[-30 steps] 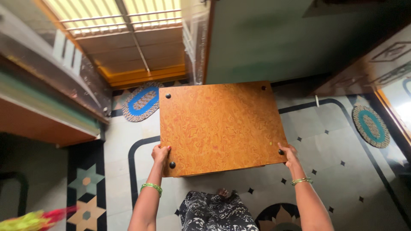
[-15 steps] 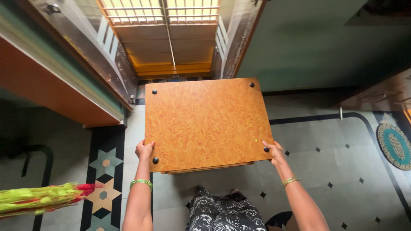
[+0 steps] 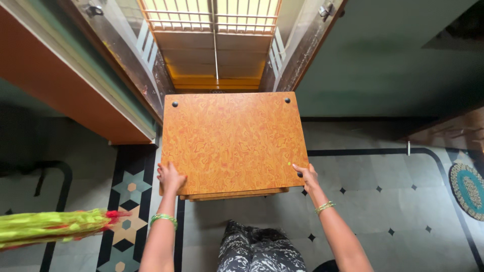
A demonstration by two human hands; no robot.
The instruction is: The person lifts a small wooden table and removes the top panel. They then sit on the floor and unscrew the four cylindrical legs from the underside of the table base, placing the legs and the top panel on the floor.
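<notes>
I hold a small table with an orange, marbled-pattern top out in front of me, seen from above. My left hand grips its near left corner and my right hand grips its near right corner. Black round caps mark the two far corners. The table hangs above the tiled floor, with its far edge at an open doorway. Its legs are hidden under the top. Green bangles sit on both of my wrists.
The open door leaf stands at the left and a green wall at the right of the doorway. A green and red broom sticks in from the left. An oval rug lies at the far right on the patterned floor.
I have carried the table to the left and forward until it lines up with the doorway. The blue oval rug by the door has gone out of sight.
</notes>
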